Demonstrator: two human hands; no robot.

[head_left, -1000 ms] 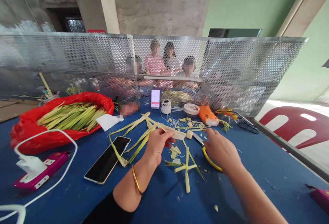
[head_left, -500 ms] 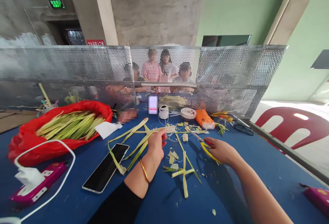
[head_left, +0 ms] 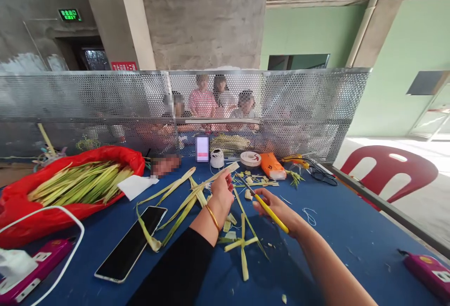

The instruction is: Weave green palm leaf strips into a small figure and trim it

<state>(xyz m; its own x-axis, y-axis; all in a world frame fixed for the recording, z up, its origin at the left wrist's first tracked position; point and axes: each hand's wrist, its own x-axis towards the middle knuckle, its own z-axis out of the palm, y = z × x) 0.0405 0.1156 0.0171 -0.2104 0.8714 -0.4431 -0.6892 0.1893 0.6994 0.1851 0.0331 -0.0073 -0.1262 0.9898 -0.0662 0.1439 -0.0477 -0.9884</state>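
Note:
My left hand [head_left: 222, 192] is closed on a pale leaf strip [head_left: 231, 168] whose cut end points up to the right. To its right, my right hand [head_left: 276, 206] grips yellow-handled scissors [head_left: 270, 213]; their blades [head_left: 245, 182] point up and left, close to the strip's end. Whether the blades touch the strip I cannot tell. Below both hands lies a cross of folded leaf strips [head_left: 242, 244] on the blue table. Longer leaf strips [head_left: 181, 210] spread to the left of my left hand, and small cut scraps [head_left: 230, 221] lie beneath it.
At left stand a red bag [head_left: 121, 153] of long leaves, a white tissue [head_left: 137, 186], a flat phone [head_left: 131, 245] and a purple power strip [head_left: 45, 266]. Behind are an upright phone [head_left: 202, 149], thread spool [head_left: 217, 158], tape roll [head_left: 251, 158] and orange packet [head_left: 272, 165]. People sit behind a perforated screen [head_left: 302, 109].
The scissors have come closer to my left hand, their handles now turned up to show edge-on. My left hand has raised the strip's end slightly. The whole view has shifted a little.

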